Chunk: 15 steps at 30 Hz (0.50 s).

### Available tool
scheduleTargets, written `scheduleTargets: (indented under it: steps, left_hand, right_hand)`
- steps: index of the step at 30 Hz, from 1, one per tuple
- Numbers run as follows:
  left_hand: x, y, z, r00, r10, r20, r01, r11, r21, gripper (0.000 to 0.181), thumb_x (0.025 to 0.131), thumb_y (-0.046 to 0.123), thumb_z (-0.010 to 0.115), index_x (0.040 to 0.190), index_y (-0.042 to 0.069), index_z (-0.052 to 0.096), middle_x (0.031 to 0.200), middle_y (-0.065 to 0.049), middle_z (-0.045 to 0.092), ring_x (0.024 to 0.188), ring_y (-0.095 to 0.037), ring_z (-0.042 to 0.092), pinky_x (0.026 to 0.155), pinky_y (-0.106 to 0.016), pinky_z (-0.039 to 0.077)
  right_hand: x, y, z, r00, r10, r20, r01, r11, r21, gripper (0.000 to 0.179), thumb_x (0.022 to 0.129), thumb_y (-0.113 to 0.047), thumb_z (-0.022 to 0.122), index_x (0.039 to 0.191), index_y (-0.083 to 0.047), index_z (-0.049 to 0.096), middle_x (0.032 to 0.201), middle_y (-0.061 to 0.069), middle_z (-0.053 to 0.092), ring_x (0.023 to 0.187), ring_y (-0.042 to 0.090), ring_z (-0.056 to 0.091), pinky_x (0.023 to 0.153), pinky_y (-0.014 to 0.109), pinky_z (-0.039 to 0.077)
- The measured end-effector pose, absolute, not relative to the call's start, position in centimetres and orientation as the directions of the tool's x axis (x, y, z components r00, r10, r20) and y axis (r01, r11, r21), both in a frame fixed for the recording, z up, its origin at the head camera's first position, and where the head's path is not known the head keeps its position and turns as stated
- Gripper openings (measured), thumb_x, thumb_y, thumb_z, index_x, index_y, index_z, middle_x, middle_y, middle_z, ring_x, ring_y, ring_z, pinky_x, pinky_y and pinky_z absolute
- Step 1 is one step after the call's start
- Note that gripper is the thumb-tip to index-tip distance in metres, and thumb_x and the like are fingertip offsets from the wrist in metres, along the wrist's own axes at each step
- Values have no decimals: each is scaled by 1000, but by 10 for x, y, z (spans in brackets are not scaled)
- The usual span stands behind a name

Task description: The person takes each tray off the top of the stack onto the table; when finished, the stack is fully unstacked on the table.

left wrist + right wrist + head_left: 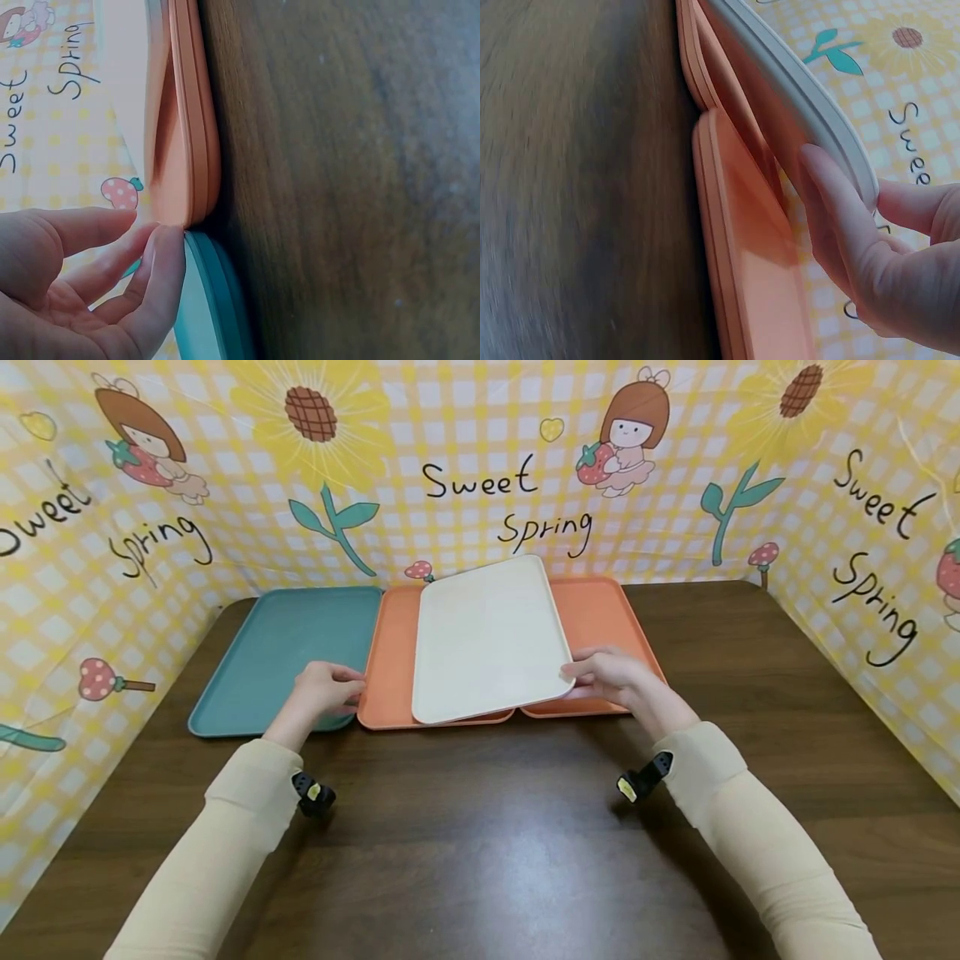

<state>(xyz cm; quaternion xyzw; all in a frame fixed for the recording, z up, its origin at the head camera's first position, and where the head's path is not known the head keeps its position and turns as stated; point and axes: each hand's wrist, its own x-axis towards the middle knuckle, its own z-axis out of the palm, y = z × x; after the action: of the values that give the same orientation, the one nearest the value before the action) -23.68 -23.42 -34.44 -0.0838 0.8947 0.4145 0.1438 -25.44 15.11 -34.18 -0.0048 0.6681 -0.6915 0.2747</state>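
Observation:
A white rectangular tray [487,639] is held tilted over the orange trays, its right side raised. My right hand [611,677] pinches its near right corner, thumb on the top face and fingers underneath, as the right wrist view shows. Under it lie a middle orange tray [390,660] and a right orange tray [600,618], side by side. At the seam between the middle orange tray and a teal tray [300,627] is my left hand [326,689]. In the left wrist view its fingertips [169,236] are right at the trays' meeting corners, with the thumb held apart.
The trays lie in a row on a dark brown wooden table [480,827], at its far side. Behind and beside it hangs a yellow checked cloth [480,410] with cartoon prints. Bare wood lies in front of the row and to its right.

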Motion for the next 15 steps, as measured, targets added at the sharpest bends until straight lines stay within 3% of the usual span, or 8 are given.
scheduleTargets:
  steps: [9, 15]
  left_hand:
    - [-237, -234, -343, -947, -58, -316, -273, 665, 695, 37, 96, 18, 51, 126, -3, 56, 127, -26, 51, 103, -32, 63, 75, -32, 58]
    - [-236, -235, -344, -948, -57, -312, -268, 673, 689, 38, 96, 18, 50, 127, -3, 55, 128, -26, 51, 109, -36, 59, 77, -33, 57]
  right_hand:
    - [-247, 178, -331, -863, -361, -354, 357, 61, -932, 46, 95, 0, 45, 136, 14, 30, 83, -4, 66, 78, 7, 66, 69, 23, 56]
    - [-243, 198, -329, -873, -342, -348, 366, 11, -930, 37, 95, 1, 47, 129, 9, 35, 84, -3, 67, 78, 7, 66, 69, 25, 57]
